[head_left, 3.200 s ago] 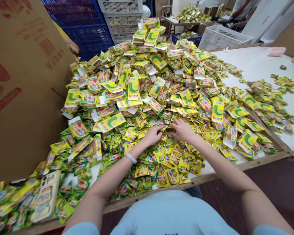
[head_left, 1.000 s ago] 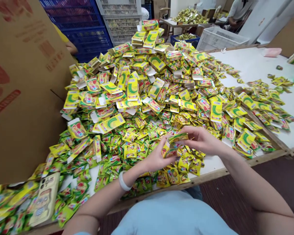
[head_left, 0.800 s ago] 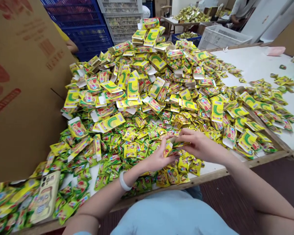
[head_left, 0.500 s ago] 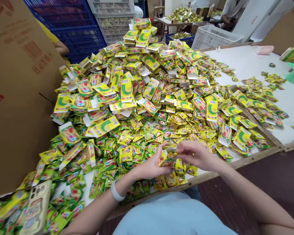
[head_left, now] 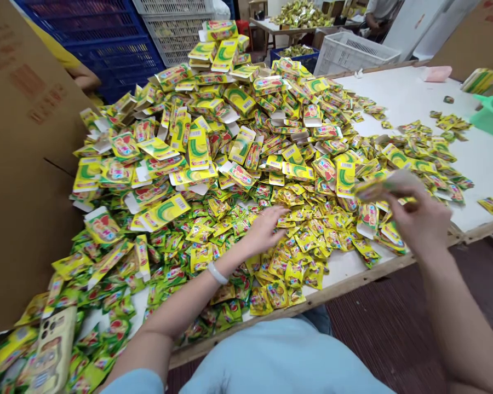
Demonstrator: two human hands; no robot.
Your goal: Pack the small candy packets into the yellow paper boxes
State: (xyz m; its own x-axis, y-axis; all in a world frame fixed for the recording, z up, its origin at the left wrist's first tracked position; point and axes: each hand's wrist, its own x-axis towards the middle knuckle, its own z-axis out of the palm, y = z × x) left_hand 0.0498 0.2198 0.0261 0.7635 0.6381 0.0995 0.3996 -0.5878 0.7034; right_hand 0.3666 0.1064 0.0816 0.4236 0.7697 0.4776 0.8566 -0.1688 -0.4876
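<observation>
My left hand rests on the small yellow candy packets in the middle of the table, fingers spread, with nothing held. Off to the right, my right hand is raised over the right side of the pile, its fingers pinching a small yellow box that is blurred by motion. Behind both hands rises a large heap of yellow boxes, many with white flaps sticking out. Green packets lie left of my left hand.
A phone lies at the near left, beside a tall cardboard box. Wooden strips edge the table. Crates stand behind. A person's arm shows at the left; another person is at the back.
My hands were together around a box near the front edge. They have parted: the left moved up onto the packets and opened, the right swung right with the box. The view has shifted slightly.
</observation>
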